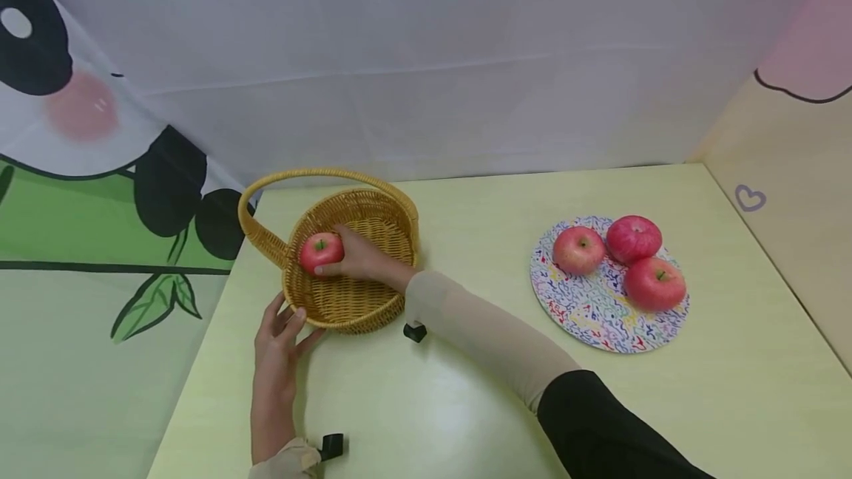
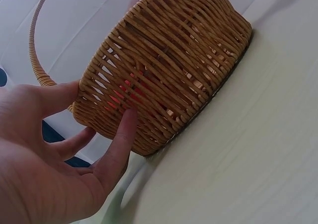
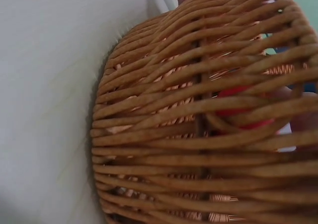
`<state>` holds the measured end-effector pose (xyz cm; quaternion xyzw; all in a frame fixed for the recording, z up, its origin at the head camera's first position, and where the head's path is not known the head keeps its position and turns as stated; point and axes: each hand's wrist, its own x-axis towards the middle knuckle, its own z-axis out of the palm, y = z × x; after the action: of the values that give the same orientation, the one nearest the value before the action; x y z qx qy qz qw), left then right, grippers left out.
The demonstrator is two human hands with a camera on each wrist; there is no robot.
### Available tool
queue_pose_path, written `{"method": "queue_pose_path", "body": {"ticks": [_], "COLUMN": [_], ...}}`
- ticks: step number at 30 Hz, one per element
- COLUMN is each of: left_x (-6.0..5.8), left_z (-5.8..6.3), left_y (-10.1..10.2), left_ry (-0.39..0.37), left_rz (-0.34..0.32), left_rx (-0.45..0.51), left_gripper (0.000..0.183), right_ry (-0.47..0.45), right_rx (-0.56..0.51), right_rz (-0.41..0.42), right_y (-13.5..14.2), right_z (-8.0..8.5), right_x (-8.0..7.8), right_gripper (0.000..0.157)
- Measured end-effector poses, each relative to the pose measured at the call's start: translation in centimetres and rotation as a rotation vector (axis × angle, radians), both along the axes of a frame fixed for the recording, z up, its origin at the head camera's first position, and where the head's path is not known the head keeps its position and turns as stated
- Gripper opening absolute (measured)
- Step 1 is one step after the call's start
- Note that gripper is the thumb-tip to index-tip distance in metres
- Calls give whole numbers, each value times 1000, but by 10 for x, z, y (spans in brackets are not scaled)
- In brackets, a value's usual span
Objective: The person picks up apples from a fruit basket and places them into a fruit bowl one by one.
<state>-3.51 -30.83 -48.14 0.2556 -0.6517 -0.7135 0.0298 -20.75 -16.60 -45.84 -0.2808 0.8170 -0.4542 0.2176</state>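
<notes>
A woven wicker basket (image 1: 359, 309) with an arched handle stands at the left of the table. Inside it, my right hand (image 1: 362, 253) grips a red apple (image 1: 321, 253) near the left wall, thumb and fingers on either side. In the right wrist view, red of the apple (image 3: 238, 105) shows through the weave. My left hand (image 1: 276, 353) holds the basket at its near left edge. In the left wrist view, one finger reaches the rim while the thumb (image 2: 121, 139) presses the outer wall.
A round plate (image 1: 592, 327) with a colourful pattern lies at the right of the table (image 1: 466, 390). It bears three more apples (image 1: 579, 250). A white cloth backdrop (image 1: 433, 94) hangs behind the table, and printed panels flank both sides.
</notes>
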Motion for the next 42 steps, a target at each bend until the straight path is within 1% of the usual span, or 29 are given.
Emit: {"method": "queue_pose_path", "body": {"ticks": [4, 8, 13, 19, 26, 33, 38, 42], "left_x": [0, 0, 0, -2, -3, -3, 0, 0], "left_z": [0, 1, 3, 3, 3, 2, 2, 3], "left_y": [1, 1, 1, 3, 4, 3, 2, 1], "left_ry": [0, 0, -4, -5, -8, 1, -2, -7], "left_rz": [-2, 1, -1, -8, -10, 1, 8, 7], "left_rx": [-2, -3, -3, 4, 5, 7, 8, 10], "left_gripper": [65, 65, 64, 66, 65, 65, 67, 67], "right_ry": [41, 74, 83, 71, 73, 100, 85, 92], "right_rx": [4, -20, -43, -60, -76, -114, -115, -106], "right_rz": [17, 51, 81, 73, 81, 97, 99, 88], "right_y": [-1, -2, -3, -3, -3, -6, -8, -9], "right_z": [-1, -2, -3, -4, -4, -7, -9, -8], "right_x": [-1, -1, -2, -4, -6, -7, -5, -4], "right_gripper": [92, 85, 80, 76, 83, 71, 70, 70]}}
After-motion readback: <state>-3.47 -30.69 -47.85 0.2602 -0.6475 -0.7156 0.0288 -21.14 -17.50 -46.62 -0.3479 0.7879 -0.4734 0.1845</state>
